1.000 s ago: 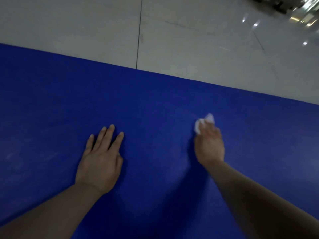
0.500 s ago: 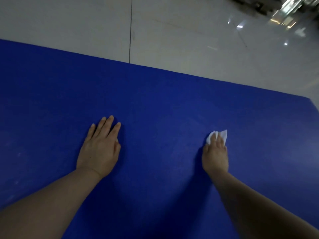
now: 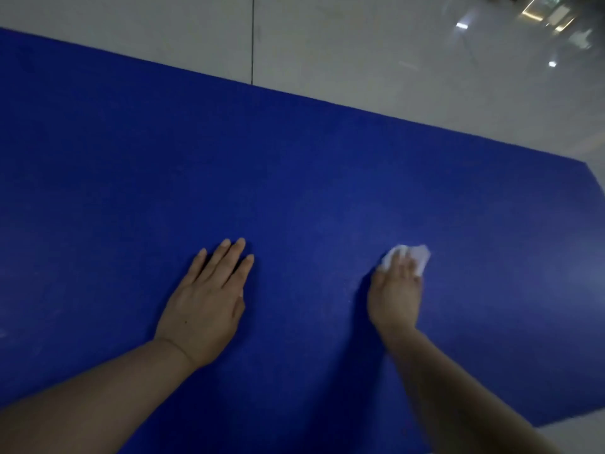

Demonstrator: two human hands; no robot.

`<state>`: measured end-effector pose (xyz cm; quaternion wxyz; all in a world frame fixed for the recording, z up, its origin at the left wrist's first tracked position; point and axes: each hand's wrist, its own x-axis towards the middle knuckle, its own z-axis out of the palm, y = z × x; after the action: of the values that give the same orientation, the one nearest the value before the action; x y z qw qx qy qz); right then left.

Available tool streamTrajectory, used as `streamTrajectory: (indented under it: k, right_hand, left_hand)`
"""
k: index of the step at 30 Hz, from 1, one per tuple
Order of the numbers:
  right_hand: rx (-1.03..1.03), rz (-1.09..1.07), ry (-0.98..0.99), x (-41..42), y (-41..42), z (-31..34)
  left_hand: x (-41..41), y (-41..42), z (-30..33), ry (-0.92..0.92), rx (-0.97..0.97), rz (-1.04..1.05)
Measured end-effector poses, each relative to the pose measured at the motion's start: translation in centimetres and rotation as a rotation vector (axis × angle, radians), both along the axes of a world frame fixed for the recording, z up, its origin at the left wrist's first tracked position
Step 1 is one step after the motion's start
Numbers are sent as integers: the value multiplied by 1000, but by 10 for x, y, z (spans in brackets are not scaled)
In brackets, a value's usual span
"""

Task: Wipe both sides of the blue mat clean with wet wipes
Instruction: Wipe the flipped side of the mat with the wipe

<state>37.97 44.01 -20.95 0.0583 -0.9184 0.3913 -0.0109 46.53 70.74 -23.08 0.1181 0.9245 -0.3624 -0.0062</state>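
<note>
The blue mat (image 3: 294,165) lies flat on the floor and fills most of the view. My left hand (image 3: 209,299) rests palm down on it, fingers straight and together. To its right, my right hand (image 3: 397,293) holds a crumpled white wet wipe (image 3: 420,257) and presses it onto the mat. The wipe shows past my fingertips and beside my index finger. The mat's right end and its cut corner are in view at the far right.
Glossy pale floor tiles (image 3: 376,60) lie beyond the mat's far edge, with a dark joint line (image 3: 252,37) running away from me. Light reflections and blurred objects (image 3: 553,14) sit at the top right. A strip of floor (image 3: 582,434) shows at the bottom right.
My right hand has slid the wipe to the right and toward me across the mat. The view has shifted right, so the mat's right end now shows. My left hand stays planted.
</note>
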Motion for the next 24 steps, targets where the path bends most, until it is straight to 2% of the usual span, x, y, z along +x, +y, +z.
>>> streamTrajectory:
  k: [2,3,4,5,6,8,11,12,13,15,16,18,20,22,24]
  right_hand:
    - [-82,340,44,1,57,-1]
    - [-27,578,44,-5,80,0]
    - [45,722,47,-13,90,0]
    - [107,750,22,-18,87,8]
    - [169,682,9,-24,71,12]
    - [203,395,-37,-41,23,9]
    - [52,-73,3,-51,-29,3]
    - [20,-78,-29,-45,-18,2]
    - [-26,26,5,-40,3,0]
    - [-15,345,-30,-37,63,-4]
    - [55,501,-13,-43,89,-6]
    - [109,703,11,-50,107,1]
    - [78,603,0,-52,77,-1]
    - [8,300,-43,-53,25,-2]
    - [-48,-62,7,-51,-7,5]
  left_hand:
    - [-1,0,0,-11,1,-8]
    - [-1,1,1,-16,1,-5]
    - [0,1,2,-17,-2,3]
    - [0,2,4,-13,-9,13]
    - [-1,3,5,-7,-15,20]
    - [-8,9,7,1,-25,29]
    - [-32,22,6,9,-36,25]
    - [-39,26,6,11,-39,19]
    - [-44,28,5,15,-40,11]
    - [-48,30,5,17,-37,14]
    - [-48,30,5,20,-33,28]
    - [-50,32,5,36,-21,49]
    - [-52,35,5,51,-12,59]
    - [-54,38,3,53,0,60]
    - [-53,38,2,53,12,56]
